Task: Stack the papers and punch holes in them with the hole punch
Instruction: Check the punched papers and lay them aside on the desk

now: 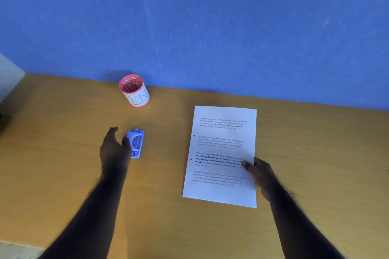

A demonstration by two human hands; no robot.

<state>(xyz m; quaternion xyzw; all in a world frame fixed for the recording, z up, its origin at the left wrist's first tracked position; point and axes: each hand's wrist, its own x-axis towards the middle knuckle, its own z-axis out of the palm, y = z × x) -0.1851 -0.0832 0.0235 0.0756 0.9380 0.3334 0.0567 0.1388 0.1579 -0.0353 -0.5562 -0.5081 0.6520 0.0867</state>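
Note:
A stack of white printed papers point(221, 151) lies flat on the wooden table point(168, 206), right of centre, with two dark punched holes along its left edge. My right hand point(260, 174) grips the stack's right edge, thumb on top of the sheet. A small blue hole punch point(136, 143) sits on the table to the left of the papers. My left hand point(114, 149) is right beside the punch on its left, fingers spread, thumb touching its near side. Whether it grips the punch is unclear.
A red and white cup point(134, 90) with writing on its side stands near the blue wall point(189, 27) behind the punch. The table's left edge runs past a pale surface point(10, 73) at far left.

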